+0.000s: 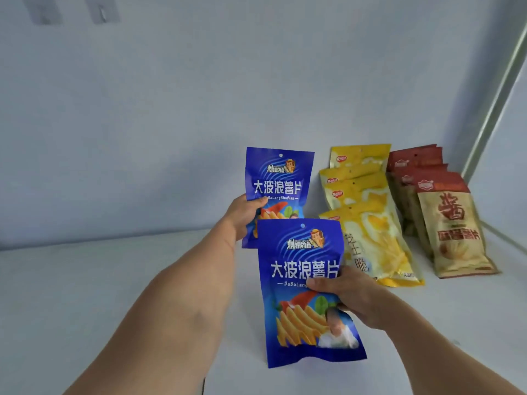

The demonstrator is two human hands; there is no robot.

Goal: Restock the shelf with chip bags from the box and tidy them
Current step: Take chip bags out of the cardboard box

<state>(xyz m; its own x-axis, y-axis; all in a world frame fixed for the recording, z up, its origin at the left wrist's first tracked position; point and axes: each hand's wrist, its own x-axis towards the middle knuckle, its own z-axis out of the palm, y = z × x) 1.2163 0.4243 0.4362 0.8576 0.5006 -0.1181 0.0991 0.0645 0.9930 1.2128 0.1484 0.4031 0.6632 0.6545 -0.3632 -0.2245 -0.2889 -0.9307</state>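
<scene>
Left hand [242, 215] fingers pinch rear blue bag [279, 178], lower half hidden; right hand [348, 297] fingers pinch front blue bag [302, 280].

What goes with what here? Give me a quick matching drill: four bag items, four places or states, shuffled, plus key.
Items:
1. far blue bag
2. near blue bag
3. yellow bags
4. red-topped bags

States:
A. row nearest the shelf's right wall
B. held by the right hand
C. held by the left hand
D. row in the middle, between blue and red

Pairs: 1-C, 2-B, 3-D, 4-A
</scene>
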